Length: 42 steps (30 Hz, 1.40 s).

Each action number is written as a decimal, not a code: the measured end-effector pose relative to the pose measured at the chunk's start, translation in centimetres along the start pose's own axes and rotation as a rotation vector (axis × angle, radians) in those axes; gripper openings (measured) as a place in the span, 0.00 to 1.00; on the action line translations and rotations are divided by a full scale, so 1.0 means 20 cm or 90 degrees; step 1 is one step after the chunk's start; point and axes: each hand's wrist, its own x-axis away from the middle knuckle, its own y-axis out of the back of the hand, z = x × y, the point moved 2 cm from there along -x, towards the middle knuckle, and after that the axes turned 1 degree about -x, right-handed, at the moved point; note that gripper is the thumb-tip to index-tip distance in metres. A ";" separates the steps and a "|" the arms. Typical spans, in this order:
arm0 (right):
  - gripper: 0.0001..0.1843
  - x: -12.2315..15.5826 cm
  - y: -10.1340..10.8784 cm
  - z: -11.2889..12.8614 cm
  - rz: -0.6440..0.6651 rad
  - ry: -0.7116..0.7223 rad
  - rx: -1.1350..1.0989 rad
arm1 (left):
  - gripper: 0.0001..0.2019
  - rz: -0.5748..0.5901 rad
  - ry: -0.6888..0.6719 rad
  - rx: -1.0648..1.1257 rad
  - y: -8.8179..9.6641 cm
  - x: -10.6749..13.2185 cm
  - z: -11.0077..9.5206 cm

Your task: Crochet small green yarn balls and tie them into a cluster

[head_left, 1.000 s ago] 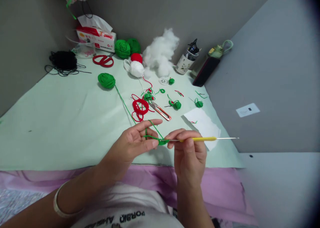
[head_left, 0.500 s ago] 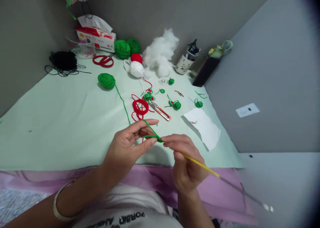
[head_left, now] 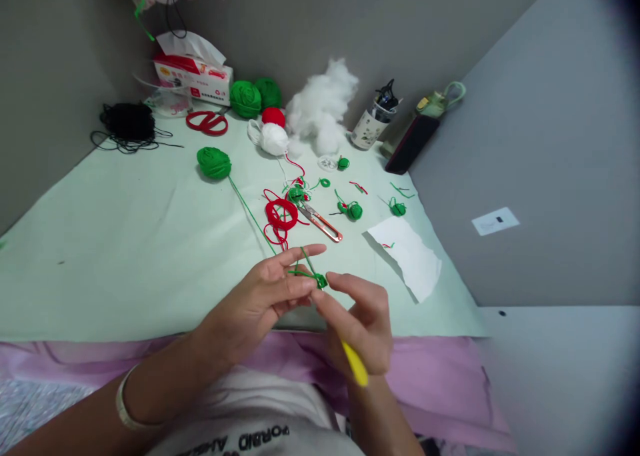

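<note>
My left hand [head_left: 273,286] pinches a small green crochet piece [head_left: 321,281] between thumb and fingers, with green yarn looped over its raised index finger. That strand leads back to a green yarn ball [head_left: 214,163] on the table. My right hand [head_left: 360,316] is closed around a crochet hook with a yellow handle [head_left: 354,363], which points down toward me. The hook's tip meets the green piece, but fingers and yarn mostly hide it. Just beyond my hands lie a red yarn coil [head_left: 281,214] and orange-handled thread snips [head_left: 323,224].
Small green crocheted balls [head_left: 355,210] and yarn scraps lie right of the snips, near torn white paper [head_left: 405,256]. Along the back stand a tissue box [head_left: 200,83], red scissors [head_left: 207,123], white stuffing [head_left: 323,103], a pen cup [head_left: 370,126] and a black phone [head_left: 413,143].
My right hand has turned, swinging the hook's handle from pointing right to pointing down toward me. My left hand has shifted slightly right, and the strand from the ball is pulled straighter.
</note>
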 end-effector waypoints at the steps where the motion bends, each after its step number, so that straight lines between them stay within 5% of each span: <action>1: 0.15 -0.01 0.01 0.00 -0.015 -0.034 -0.034 | 0.30 -0.002 -0.003 -0.002 0.01 0.00 0.00; 6: 0.11 -0.08 0.03 0.00 -0.083 -0.226 -0.307 | 0.25 -0.032 -0.116 -0.087 0.02 0.00 0.00; 10: 0.09 -0.09 0.00 -0.01 -0.069 -0.293 -0.406 | 0.24 -0.041 -0.157 -0.122 0.00 0.01 0.01; 22: 0.10 -0.10 0.02 -0.01 -0.114 -0.330 -0.432 | 0.20 -0.038 -0.160 -0.149 0.02 0.01 0.00; 27: 0.10 -0.10 -0.03 0.02 -0.088 -0.250 -0.343 | 0.16 0.014 -0.133 -0.147 0.00 0.00 0.01; 36: 0.16 -0.05 -0.01 0.03 -0.019 -0.103 -0.077 | 0.23 -0.031 -0.088 -0.030 0.00 -0.03 0.02; 42: 0.13 -0.10 0.01 -0.02 -0.116 -0.263 -0.324 | 0.17 -0.034 -0.075 -0.003 0.01 -0.03 0.01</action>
